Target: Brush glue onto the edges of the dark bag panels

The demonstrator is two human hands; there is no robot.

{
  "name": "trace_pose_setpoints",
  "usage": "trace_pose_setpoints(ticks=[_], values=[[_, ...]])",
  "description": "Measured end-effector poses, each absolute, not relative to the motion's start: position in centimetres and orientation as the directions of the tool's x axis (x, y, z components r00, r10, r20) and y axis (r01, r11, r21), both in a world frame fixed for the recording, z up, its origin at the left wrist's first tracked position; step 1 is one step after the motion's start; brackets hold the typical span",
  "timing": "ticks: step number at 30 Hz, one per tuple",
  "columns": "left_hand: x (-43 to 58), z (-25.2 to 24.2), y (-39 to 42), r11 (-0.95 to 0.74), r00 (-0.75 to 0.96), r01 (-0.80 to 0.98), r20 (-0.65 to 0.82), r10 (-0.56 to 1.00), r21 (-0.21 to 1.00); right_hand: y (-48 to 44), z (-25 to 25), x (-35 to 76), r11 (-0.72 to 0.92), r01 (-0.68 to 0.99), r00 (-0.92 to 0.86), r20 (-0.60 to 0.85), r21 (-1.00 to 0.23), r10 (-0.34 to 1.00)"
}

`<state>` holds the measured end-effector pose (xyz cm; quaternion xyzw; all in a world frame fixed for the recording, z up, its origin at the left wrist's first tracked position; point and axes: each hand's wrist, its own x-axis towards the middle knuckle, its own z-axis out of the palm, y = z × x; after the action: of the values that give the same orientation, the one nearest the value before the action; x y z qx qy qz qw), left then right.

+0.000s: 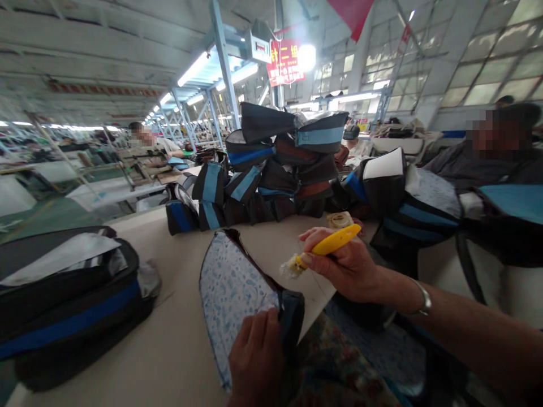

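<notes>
My left hand (pixel 254 359) grips the dark bound edge of a curved bag panel (pixel 233 299) with a pale blue patterned lining, which lies on the beige work table (pixel 178 345). My right hand (pixel 343 265) is raised above the table and closed around a yellow-handled thread cutter (pixel 331 243). A tuft of pale loose thread (pixel 292 267) clings to the cutter's tip, which hides its blade. Just beyond my right hand sits a small tan roll (pixel 340 220), partly covered by the fingers.
A large heap of black and blue bags (pixel 263 169) stands across the table, and a finished black bag (pixel 63 299) lies at the left. A seated co-worker (pixel 500 135) is at the right, another person (pixel 144 135) sits far back, and rows of workbenches fill the hall.
</notes>
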<state>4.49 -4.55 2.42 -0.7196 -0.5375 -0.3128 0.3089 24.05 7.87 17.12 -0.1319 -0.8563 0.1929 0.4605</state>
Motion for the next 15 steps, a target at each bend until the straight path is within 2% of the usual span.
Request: trace_pose_setpoints(ticks=[2,5,8,11,15], values=[[4.9,3.5,-4.2,-0.190,0.282,0.959,0.752,0.595,-0.209,7.2,17.9,24.0,0.887,0.048,-0.558,0.724,-0.460,0.406],[5.9,4.7,-3.6,-0.198,0.330,0.944,0.718,0.613,-0.265,6.7,18.4,23.3,0.898,0.029,-0.607,0.706,-0.440,0.366],[6.7,5.1,-3.1,-0.227,0.344,0.939,0.729,0.591,-0.259,7.2,17.6,22.7,0.937,0.060,-0.751,0.603,-0.344,0.270],[6.8,4.8,-2.7,-0.220,0.324,0.946,0.723,0.610,-0.238,8.3,16.7,22.8,0.957,0.160,-0.799,0.538,-0.240,0.268],[6.6,4.5,-2.6,-0.262,0.350,0.935,0.745,0.568,-0.239,8.7,16.6,23.2,0.938,0.174,-0.717,0.615,-0.298,0.329]])
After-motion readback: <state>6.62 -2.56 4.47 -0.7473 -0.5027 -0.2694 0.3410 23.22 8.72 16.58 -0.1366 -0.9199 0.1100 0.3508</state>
